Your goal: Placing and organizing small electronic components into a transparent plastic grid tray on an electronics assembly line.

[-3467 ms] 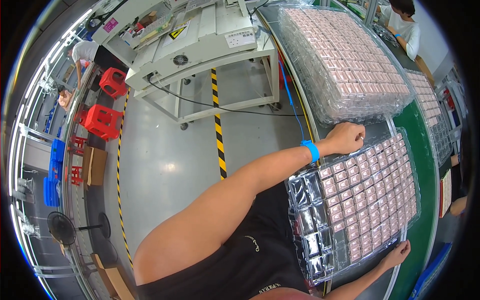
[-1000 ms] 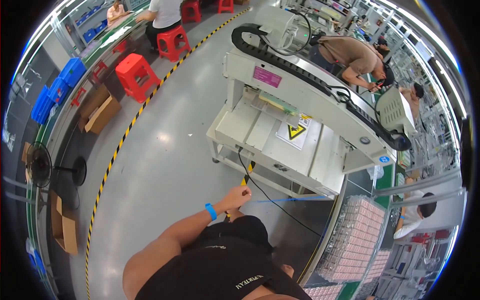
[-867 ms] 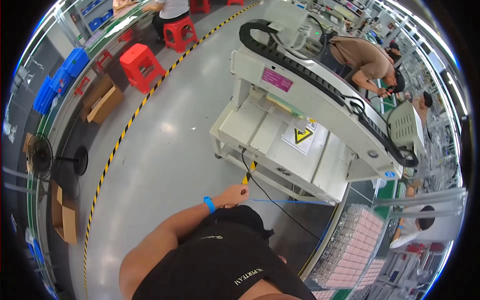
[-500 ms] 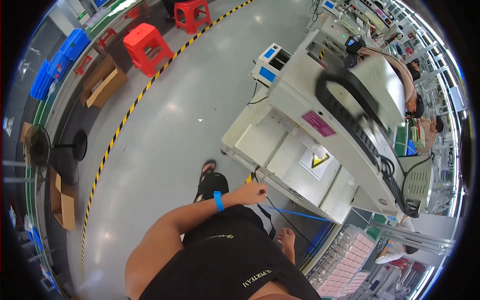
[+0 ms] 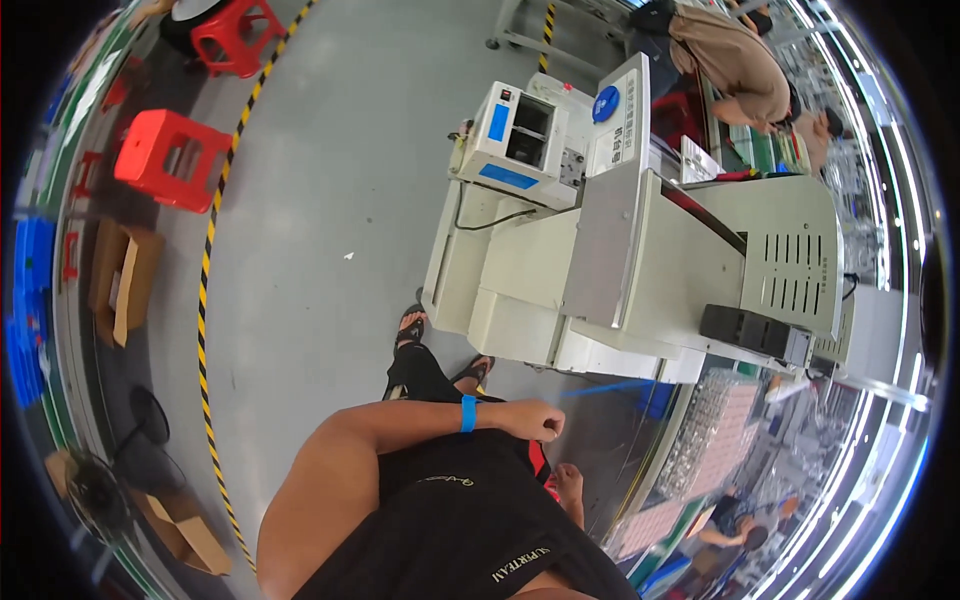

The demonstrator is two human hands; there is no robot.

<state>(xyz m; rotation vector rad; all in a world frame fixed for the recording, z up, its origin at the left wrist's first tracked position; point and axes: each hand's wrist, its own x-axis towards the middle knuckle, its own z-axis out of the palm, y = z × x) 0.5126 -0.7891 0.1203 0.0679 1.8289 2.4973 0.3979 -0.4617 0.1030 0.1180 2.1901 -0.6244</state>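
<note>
The person stands on the grey floor (image 5: 300, 250) beside a cream machine (image 5: 640, 270), turning at the waist, and nothing is in hand. The left hand (image 5: 535, 420) is curled into a loose fist in front of the body, fingers drawn together on nothing that can be seen, a blue wristband (image 5: 468, 413) just behind it. The right hand (image 5: 568, 488) shows only partly, low against the black shirt (image 5: 470, 530); whether its fingers are closed or spread cannot be told, since the shirt hides most of it.

The things nearest the hands are the trays of small pink parts (image 5: 705, 440) on the counter to the lower right, just beyond the machine's corner, and a blue cable (image 5: 610, 388) running under the machine near the fist. To turn well here, the person would do best to keep the left elbow tucked and the fist clear of the machine's edge, and to place the sandalled feet (image 5: 410, 330) squarely before reaching for anything (the cable is a likely snag).

Half a second earlier the view looked across more open floor, with the machine further to the upper right and its dark cable chain on top; now the head has swung so the machine's small white unit with blue panels (image 5: 515, 135) fills the top centre. The left arm has stayed bent across the body throughout, and the trays have slid from the bottom edge toward the right rim.
</note>
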